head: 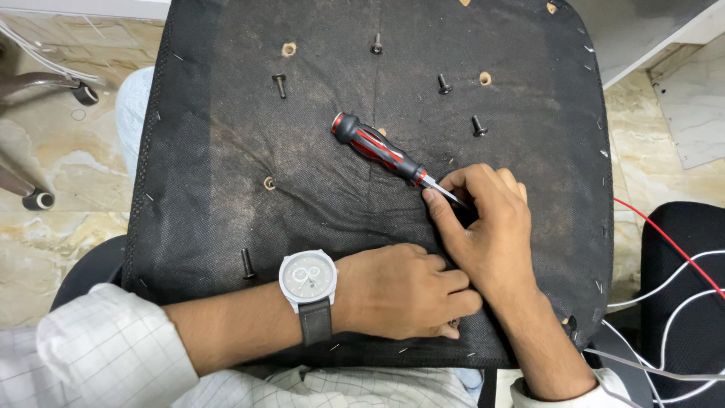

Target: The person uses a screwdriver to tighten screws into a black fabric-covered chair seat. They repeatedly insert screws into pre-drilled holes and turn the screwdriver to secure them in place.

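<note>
Black fabric of the upturned chair seat base [226, 189] lies across my lap. My right hand [487, 227] pinches the steel shaft of the red-and-black screwdriver [381, 149], fingers [442, 215] pressed together at its tip. My left hand [408, 291] rests closed on the fabric, empty. Gripped so low, I judge the tip could slip and tear cloth; loose black screws [280, 83] might roll off.

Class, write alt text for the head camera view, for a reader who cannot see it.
A right hand pinches the metal shaft of a red-and-black screwdriver lying on a black fabric-covered panel, where black bolts lie loose. The left hand, wristwatch above it, rests beside it.
</note>
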